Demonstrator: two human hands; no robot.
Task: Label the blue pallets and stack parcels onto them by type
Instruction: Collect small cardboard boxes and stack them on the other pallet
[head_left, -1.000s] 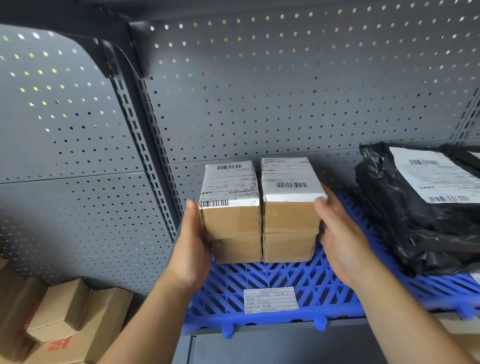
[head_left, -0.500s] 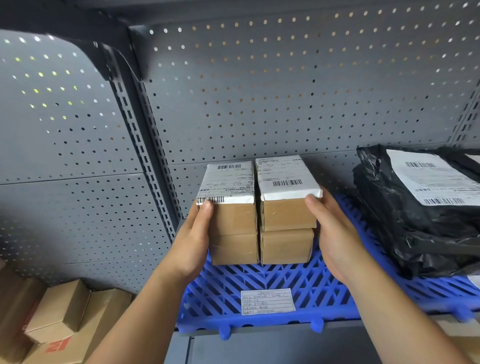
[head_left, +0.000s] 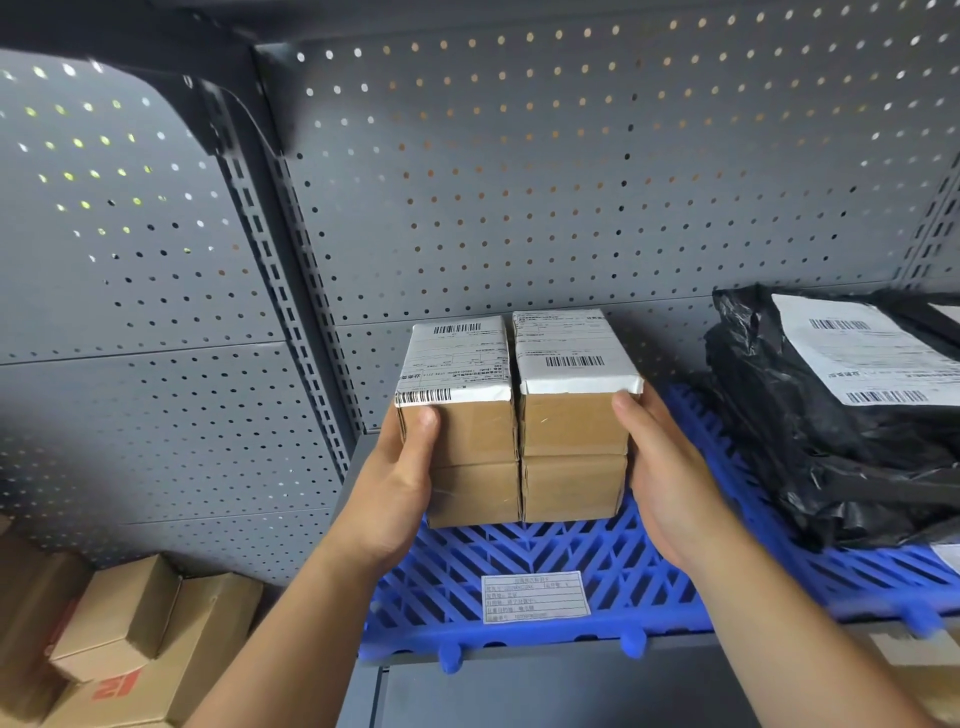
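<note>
Blue plastic lattice forms the pallet (head_left: 519, 561), which lies on a grey metal shelf (head_left: 571, 691) in front of a perforated back panel (head_left: 571, 182). A white paper label (head_left: 535, 596) lies flat on the pallet near the middle of its front edge. The print is too small to read.

Pallet load, left portion: four cardboard parcels (head_left: 574, 486) form one block, two wide and two high, with their sides touching. The lower pair meets the pallet lattice. Each upper parcel carries a white shipping sticker with barcodes across its top face, folded down onto the front.

State of the left hand (head_left: 400, 488): the palm lies against the left side of the block and the thumb curls round the front corner of the upper left parcel. Its fingers are hidden behind the block.

State of the right hand (head_left: 670, 478): the palm lies against the right side of the block and the thumb sits on the front corner of the upper right parcel, just under its sticker. The two hands clamp the block between them.

Pallet load, right portion: a pile of black mailing bags (head_left: 831, 441) lies well apart from the block. The top bag bears a white barcode sheet (head_left: 872, 358).

Below and to the left of the shelf: loose brown boxes (head_left: 130, 639), one with red print
</note>
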